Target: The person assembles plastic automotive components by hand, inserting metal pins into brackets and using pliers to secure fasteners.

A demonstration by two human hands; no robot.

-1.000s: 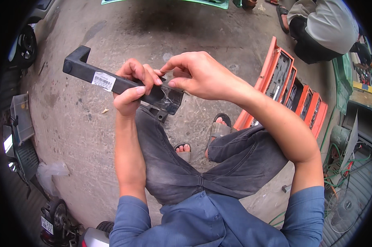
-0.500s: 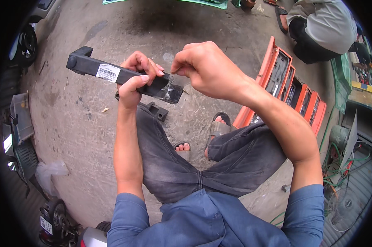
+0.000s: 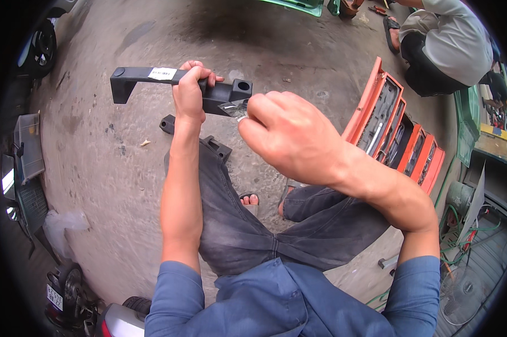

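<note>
My left hand (image 3: 189, 95) is wrapped round a long black handle-like part (image 3: 135, 74) with a bent end, a white label and a square end block with a hole. My right hand (image 3: 287, 135) is closed in a pinch on crinkled clear plastic film (image 3: 234, 109) just below that end block. Another black block-like part (image 3: 218, 149) lies beyond my left thigh, partly hidden by my left arm.
An open orange toolbox (image 3: 377, 112) stands at my right. A crouching co-worker (image 3: 444, 45) is beyond it. A fan (image 3: 461, 292) and hoses are at right; motorbike parts (image 3: 68, 292), a plastic bin (image 3: 28, 146) and green panels (image 3: 287, 7) line the edges.
The black part has turned and levelled, showing the holed end block. My right hand has moved down toward me, drawing the plastic film off the part's end.
</note>
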